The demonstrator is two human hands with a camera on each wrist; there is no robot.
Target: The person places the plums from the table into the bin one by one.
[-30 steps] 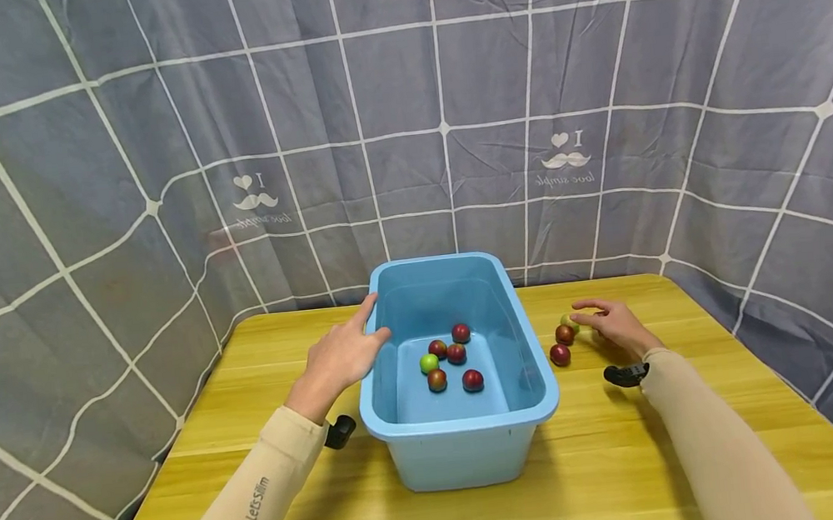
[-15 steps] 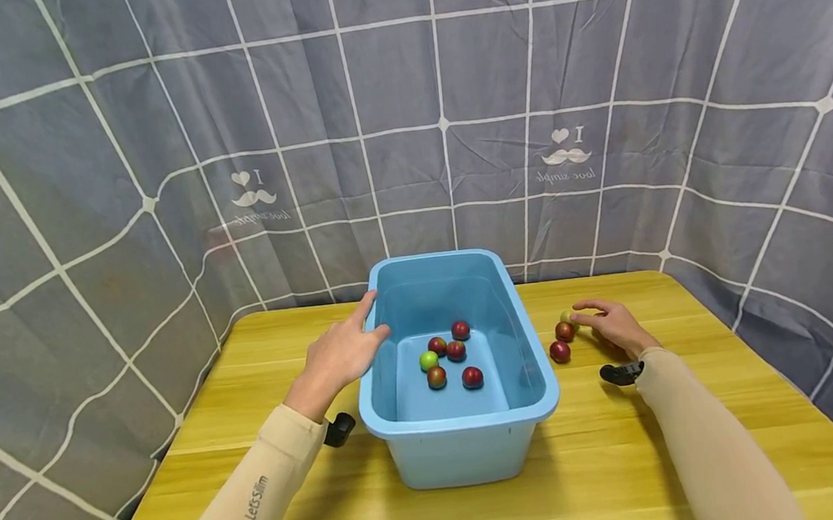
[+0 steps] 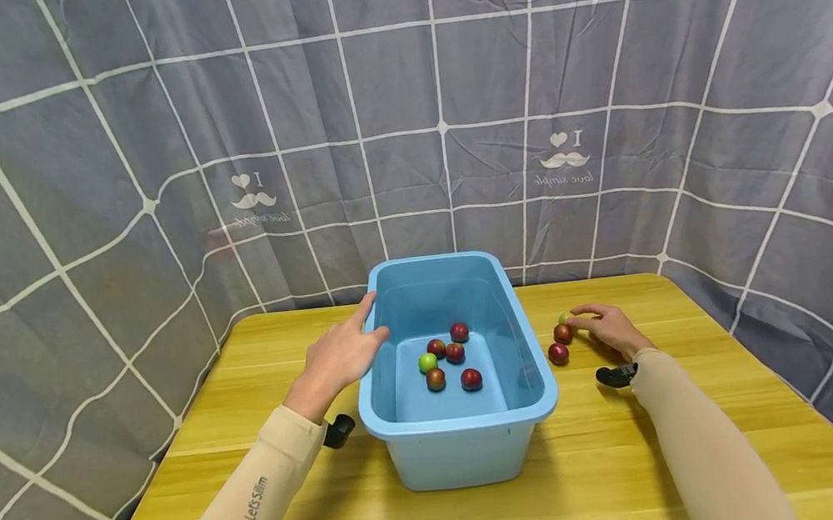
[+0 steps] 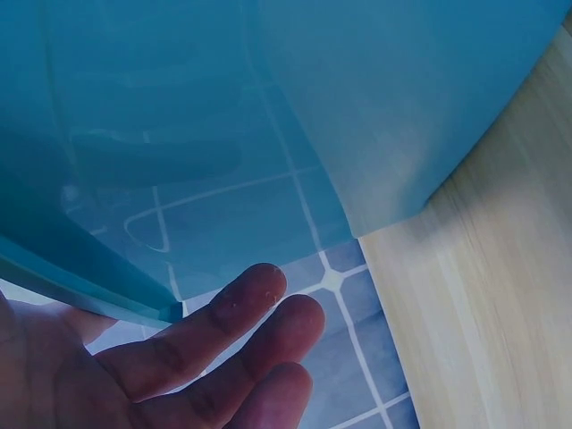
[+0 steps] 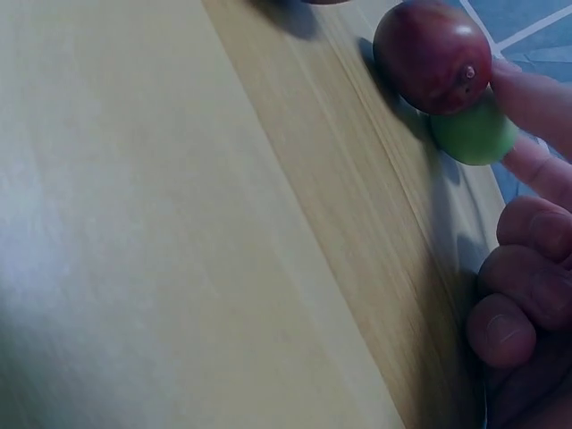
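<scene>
While the bin [image 3: 462, 461] contains six fruits [image 3: 455, 352], the left hand [image 3: 339, 355] lies at its left rim, fingers straight. The right hand [image 3: 611, 330], thumb and forefinger narrowly spaced, is at a green fruit [image 3: 564, 318] on the table [image 3: 604, 485]; grip cannot be determined.

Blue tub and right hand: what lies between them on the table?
The head view shows a dark red fruit nearest the blue tub, then a brownish-red fruit, and a green fruit partly hidden by the right hand.
</scene>
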